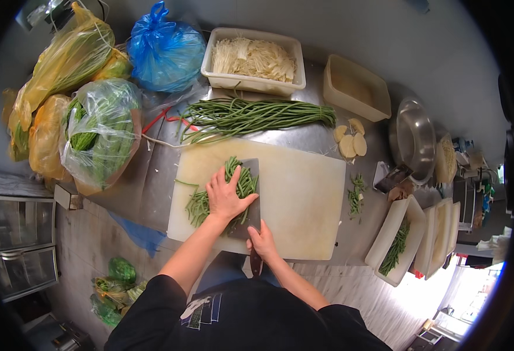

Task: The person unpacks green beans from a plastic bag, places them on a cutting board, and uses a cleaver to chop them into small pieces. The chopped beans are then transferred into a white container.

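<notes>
My left hand (227, 195) lies with spread fingers on a pile of cut green long beans (199, 206), at the left part of a white cutting board (301, 202). In my right hand (262, 242) is the dark wooden handle of a cleaver (252, 210). Its wide blade lies low over the board, against the right side of the pile, and my left thumb reaches over it. Part of the beans is hidden under my left hand. Beyond the board lies a bundle of whole long beans (261, 115). A few cut pieces (356, 195) lie on the steel table right of the board.
Behind the bundle stands a tub of enoki mushrooms (298, 66), beside an empty-looking tub (356, 103). Bagged vegetables (101, 131) and a blue bag (167, 57) are at the left. A steel bowl (415, 140) and a tub with cut beans (375, 245) stand at the right.
</notes>
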`<state>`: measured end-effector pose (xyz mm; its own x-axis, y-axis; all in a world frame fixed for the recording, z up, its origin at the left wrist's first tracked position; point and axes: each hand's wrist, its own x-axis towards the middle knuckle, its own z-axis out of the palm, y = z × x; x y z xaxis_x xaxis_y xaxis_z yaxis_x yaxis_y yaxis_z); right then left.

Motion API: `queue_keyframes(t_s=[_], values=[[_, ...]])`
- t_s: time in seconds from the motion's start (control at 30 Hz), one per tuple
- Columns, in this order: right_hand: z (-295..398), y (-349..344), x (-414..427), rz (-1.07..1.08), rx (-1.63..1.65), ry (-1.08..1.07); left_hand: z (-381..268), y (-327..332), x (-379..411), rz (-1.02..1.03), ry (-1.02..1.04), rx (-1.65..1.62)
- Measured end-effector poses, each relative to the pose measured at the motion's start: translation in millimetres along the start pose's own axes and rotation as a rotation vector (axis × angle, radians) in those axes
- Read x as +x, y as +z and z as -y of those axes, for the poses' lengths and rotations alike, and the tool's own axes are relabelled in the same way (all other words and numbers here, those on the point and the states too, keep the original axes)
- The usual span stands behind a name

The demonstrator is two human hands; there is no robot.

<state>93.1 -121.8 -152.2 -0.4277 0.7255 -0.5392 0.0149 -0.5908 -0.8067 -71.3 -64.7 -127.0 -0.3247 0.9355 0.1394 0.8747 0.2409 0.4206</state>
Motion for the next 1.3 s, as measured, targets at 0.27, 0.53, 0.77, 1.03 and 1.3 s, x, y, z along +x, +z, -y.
queue_keyframes(t_s=[0.27,0.53,0.77,1.03,1.3], values=[[37,-55,-27,-0.01,0.252,0.03,-84,-8,17,-0.036,0.168,0.074],[66,-184,-142,-0.323,0.444,-0.17,-302,-4,1,0.098,0.535,0.003],[114,-302,-292,-0.938,0.301,-0.323,-522,34,-68,0.231,0.878,-0.546],[96,-398,-338,-1.459,-1.248,-0.071,-488,127,-99,0.408,0.778,-0.674],[123,-325,-267,-0.992,-0.323,-0.446,-146,39,-107,0.157,0.319,-0.135]])
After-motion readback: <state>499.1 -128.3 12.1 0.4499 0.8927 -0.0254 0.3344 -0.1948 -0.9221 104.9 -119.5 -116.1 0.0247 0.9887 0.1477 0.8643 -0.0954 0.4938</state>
